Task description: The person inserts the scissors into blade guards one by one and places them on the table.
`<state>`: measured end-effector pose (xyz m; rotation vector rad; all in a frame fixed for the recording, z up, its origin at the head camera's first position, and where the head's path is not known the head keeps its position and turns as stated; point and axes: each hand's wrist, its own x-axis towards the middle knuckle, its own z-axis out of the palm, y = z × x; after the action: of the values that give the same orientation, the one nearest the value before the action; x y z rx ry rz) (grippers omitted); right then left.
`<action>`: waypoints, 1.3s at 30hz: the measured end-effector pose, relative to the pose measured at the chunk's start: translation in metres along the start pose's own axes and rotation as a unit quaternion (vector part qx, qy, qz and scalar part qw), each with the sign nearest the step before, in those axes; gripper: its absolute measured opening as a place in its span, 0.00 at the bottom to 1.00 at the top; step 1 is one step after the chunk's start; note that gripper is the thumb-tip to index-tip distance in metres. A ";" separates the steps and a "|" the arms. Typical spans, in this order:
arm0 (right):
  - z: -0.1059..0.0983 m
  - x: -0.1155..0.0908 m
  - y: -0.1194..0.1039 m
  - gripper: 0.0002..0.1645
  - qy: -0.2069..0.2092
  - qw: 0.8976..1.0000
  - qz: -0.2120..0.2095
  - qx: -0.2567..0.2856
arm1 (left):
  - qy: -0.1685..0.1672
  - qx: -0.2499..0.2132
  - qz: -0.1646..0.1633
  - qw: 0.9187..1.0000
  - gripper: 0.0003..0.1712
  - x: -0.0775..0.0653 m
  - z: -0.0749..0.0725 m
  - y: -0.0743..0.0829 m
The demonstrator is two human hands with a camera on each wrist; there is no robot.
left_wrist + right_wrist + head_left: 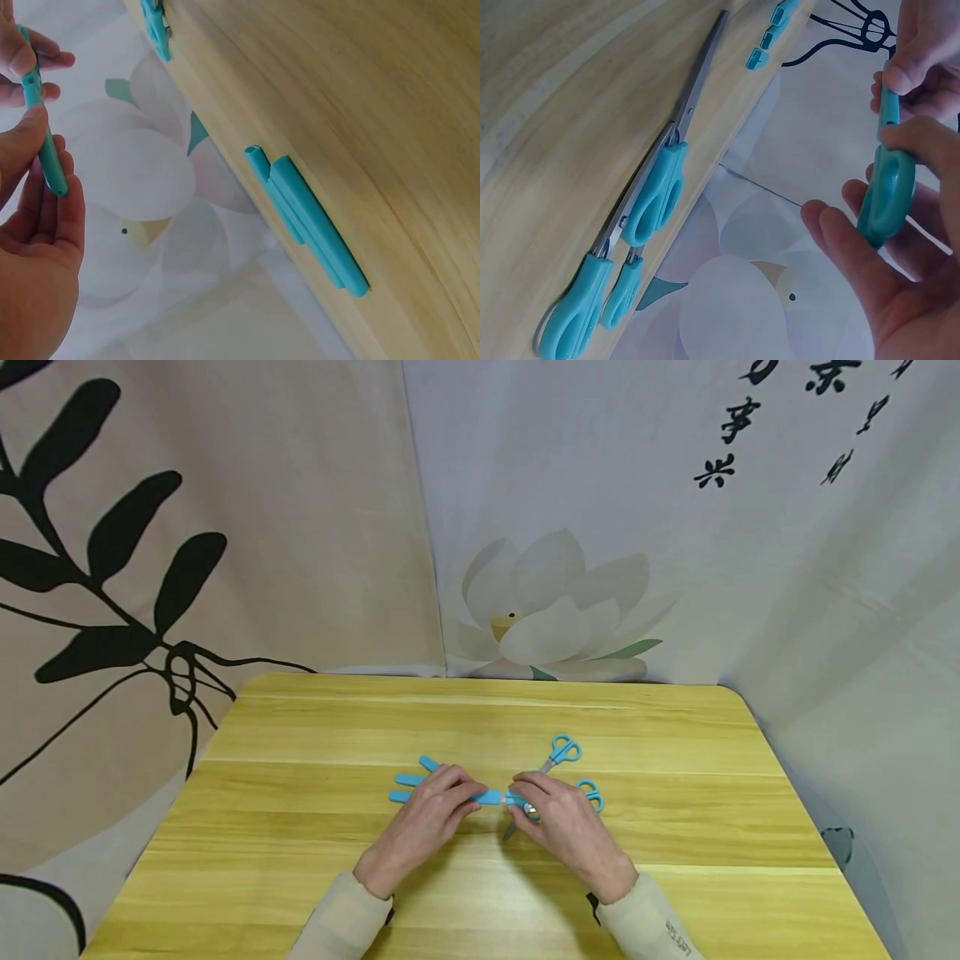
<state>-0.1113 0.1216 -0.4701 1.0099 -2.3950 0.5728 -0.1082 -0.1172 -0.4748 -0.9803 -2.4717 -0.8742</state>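
Observation:
My left hand (pixel 435 806) pinches a slim blue blade cover (pixel 52 161) between thumb and fingers, just above the table. Facing it, my right hand (pixel 562 822) holds a small pair of scissors by its blue handle (pixel 889 191). The cover lies in line with the scissors, their ends meeting between my hands; a narrow pale gap shows there in the head view. How far the blades sit inside the cover is hidden. Several more blue covers (pixel 319 225) rest on the table beyond my left hand.
Around and beyond my right hand lie other blue-handled scissors, among them one long pair (pixel 656 191), another long pair (pixel 574 315) and a smaller pair (pixel 622 292). The wooden table (pixel 300 727) ends at a printed curtain (pixel 337 527).

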 end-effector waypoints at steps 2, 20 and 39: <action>0.000 0.000 0.000 0.15 -0.001 1.000 0.001 0.000 | -0.001 0.001 0.002 1.000 0.10 0.000 0.000 0.000; 0.001 0.003 -0.001 0.15 0.004 1.000 -0.007 -0.006 | -0.007 0.023 0.020 1.000 0.10 0.002 -0.001 -0.001; 0.002 0.003 -0.002 0.15 0.012 1.000 -0.013 -0.003 | -0.010 0.031 0.025 0.999 0.10 0.004 -0.001 0.001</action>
<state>-0.1117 0.1175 -0.4693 1.0257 -2.3580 0.5634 -0.1097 -0.1156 -0.4713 -1.0300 -2.4645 -0.7718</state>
